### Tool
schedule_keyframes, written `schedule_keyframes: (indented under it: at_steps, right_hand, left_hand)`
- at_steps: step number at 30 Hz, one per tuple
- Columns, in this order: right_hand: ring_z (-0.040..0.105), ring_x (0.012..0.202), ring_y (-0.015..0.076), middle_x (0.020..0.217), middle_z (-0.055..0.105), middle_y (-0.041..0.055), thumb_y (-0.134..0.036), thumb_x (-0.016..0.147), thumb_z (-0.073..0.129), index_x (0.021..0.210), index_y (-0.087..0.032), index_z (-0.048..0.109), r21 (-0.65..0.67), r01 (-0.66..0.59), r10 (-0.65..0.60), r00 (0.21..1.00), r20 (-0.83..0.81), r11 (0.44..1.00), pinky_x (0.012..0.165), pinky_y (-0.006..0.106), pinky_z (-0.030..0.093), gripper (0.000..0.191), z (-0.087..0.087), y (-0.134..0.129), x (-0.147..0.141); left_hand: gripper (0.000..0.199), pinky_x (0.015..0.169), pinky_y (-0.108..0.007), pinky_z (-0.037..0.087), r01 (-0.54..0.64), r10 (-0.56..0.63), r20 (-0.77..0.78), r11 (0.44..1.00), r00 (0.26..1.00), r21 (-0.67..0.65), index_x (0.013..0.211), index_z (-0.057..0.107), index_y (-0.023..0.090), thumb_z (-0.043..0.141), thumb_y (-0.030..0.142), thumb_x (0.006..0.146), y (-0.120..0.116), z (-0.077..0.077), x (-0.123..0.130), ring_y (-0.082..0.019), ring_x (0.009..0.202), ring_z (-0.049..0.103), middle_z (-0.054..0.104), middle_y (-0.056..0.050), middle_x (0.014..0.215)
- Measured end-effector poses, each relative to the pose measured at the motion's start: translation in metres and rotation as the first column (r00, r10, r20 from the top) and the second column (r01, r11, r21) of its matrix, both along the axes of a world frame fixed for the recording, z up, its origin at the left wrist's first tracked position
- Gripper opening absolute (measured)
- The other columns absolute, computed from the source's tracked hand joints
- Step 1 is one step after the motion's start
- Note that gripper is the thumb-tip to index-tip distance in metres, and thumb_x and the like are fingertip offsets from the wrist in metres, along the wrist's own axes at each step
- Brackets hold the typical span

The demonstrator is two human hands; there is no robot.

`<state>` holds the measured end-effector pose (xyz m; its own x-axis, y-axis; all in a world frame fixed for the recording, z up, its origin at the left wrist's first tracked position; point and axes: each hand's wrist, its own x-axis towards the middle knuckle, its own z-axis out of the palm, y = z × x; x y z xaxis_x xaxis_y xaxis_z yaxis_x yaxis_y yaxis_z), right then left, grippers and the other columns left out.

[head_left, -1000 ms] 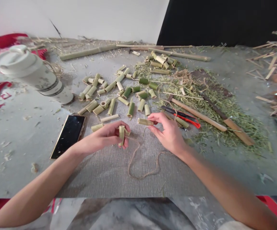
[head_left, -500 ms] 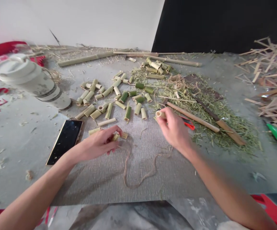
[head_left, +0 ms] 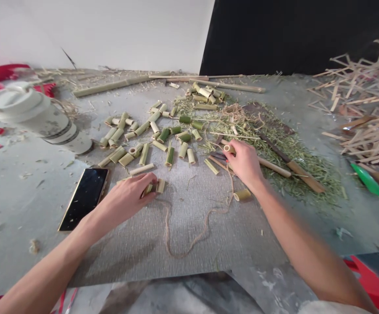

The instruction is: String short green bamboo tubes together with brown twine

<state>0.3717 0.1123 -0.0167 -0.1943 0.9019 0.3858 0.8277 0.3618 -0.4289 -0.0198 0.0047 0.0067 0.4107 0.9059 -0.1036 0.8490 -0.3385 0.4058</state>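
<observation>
My right hand (head_left: 244,162) is closed around a short bamboo tube (head_left: 229,149), whose round open end faces me. A brown twine (head_left: 205,224) runs from beneath that hand down past another bamboo tube (head_left: 242,195) on the grey mat and loops across toward my left. With bent fingers, my left hand (head_left: 133,192) grips a short bamboo piece (head_left: 148,189) low on the mat. Another cut piece (head_left: 160,186) lies just beyond its fingertips. Part of what the left hand holds is hidden by the fingers.
Many cut bamboo pieces (head_left: 170,155) lie spread beyond my hands. A phone (head_left: 84,198) and a lidded white cup (head_left: 39,115) stand at left. Green shavings (head_left: 307,161), a wooden-handled blade (head_left: 307,176) and a bamboo rod (head_left: 274,167) lie at right, near heaped wooden sticks (head_left: 373,144).
My right hand has moved a little right and away from me with the bamboo tube. A stretch of twine and a tube beside its wrist now show. My left hand stays low over its pieces.
</observation>
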Motion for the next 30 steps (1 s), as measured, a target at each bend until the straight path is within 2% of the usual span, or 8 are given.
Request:
schedule_keyframes:
  at_steps: [6,11,14,17,20,23,26,30]
  right_hand:
    - [0.059,0.069,0.0181,0.08,0.069,0.0018,-0.029,0.096,0.075,0.078,-0.024,0.054,-0.035,0.023,-0.032,0.956,-0.292,0.999,0.067,0.035,0.043,0.028,0.031,-0.014,-0.007]
    - [0.076,0.086,0.0182,0.089,0.078,-0.0007,-0.015,0.097,0.077,0.074,-0.025,0.053,0.046,-0.259,0.24,0.793,-0.56,0.965,0.075,0.034,0.06,0.035,0.077,-0.064,-0.046]
    - [0.077,0.082,0.0129,0.094,0.081,-0.0028,-0.01,0.101,0.077,0.081,-0.025,0.058,0.08,-0.578,0.516,0.649,-0.559,0.812,0.072,0.028,0.061,0.031,0.083,-0.099,-0.075]
    - [0.078,0.087,0.0124,0.098,0.08,0.0004,-0.013,0.109,0.068,0.09,-0.024,0.062,0.064,-0.799,0.737,0.517,-0.435,0.598,0.08,0.027,0.063,0.022,0.065,-0.122,-0.096]
    - [0.074,0.084,0.0144,0.095,0.08,0.0017,-0.012,0.11,0.059,0.09,-0.022,0.064,0.099,-0.84,0.842,0.516,-0.159,0.534,0.079,0.028,0.06,0.023,0.039,-0.132,-0.106]
    - [0.071,0.083,0.0165,0.09,0.078,0.002,-0.008,0.109,0.052,0.089,-0.022,0.064,0.131,-0.837,0.842,0.538,0.024,0.531,0.079,0.029,0.057,0.027,0.024,-0.132,-0.109]
    - [0.071,0.086,0.0174,0.093,0.078,0.003,-0.006,0.109,0.051,0.093,-0.021,0.066,0.101,-0.825,0.822,0.564,0.073,0.557,0.081,0.031,0.055,0.026,0.022,-0.129,-0.106]
    - [0.071,0.084,0.0138,0.101,0.081,0.0013,-0.014,0.109,0.066,0.093,-0.022,0.062,-0.065,-0.848,0.828,0.529,-0.187,0.526,0.077,0.03,0.053,0.019,0.031,-0.125,-0.098]
  left_hand:
    - [0.013,0.061,-0.03,0.031,-0.06,0.065,-0.056,0.995,0.996,0.077,0.114,0.071,0.022,0.067,0.029,0.105,-0.005,0.012,0.005,-0.017,0.072,0.062,0.071,-0.008,0.117]
    - [0.025,0.08,-0.031,0.051,0.125,-0.067,0.451,0.987,0.89,-0.101,0.127,0.077,0.023,0.062,0.036,0.112,-0.012,0.035,0.014,-0.016,0.088,0.065,0.074,-0.01,0.127]
    - [0.046,0.099,-0.037,0.057,0.322,0.074,0.759,0.876,0.647,-0.36,0.143,0.076,0.025,0.071,0.055,0.109,-0.019,0.037,0.026,-0.026,0.119,0.072,0.077,-0.012,0.141]
    - [0.067,0.116,-0.047,0.057,0.46,0.32,0.848,0.73,0.423,-0.506,0.156,0.071,0.028,0.084,0.06,0.099,-0.025,0.032,0.038,-0.034,0.143,0.069,0.072,-0.014,0.159]
    - [0.062,0.127,-0.049,0.052,0.468,0.448,0.837,0.693,0.314,-0.548,0.154,0.071,0.03,0.09,0.044,0.098,-0.027,0.026,0.044,-0.032,0.153,0.065,0.072,-0.014,0.159]
    - [0.042,0.121,-0.045,0.058,0.443,0.458,0.824,0.695,0.333,-0.566,0.139,0.077,0.025,0.089,0.036,0.099,-0.026,0.025,0.044,-0.029,0.138,0.076,0.08,-0.014,0.144]
    - [0.032,0.111,-0.04,0.062,0.339,0.391,0.804,0.758,0.448,-0.557,0.132,0.079,0.021,0.081,0.041,0.106,-0.024,0.025,0.041,-0.027,0.128,0.078,0.082,-0.013,0.136]
    - [0.028,0.099,-0.034,0.061,0.165,0.199,0.693,0.892,0.693,-0.421,0.132,0.077,0.021,0.067,0.039,0.113,-0.02,0.025,0.035,-0.024,0.12,0.077,0.081,-0.01,0.131]
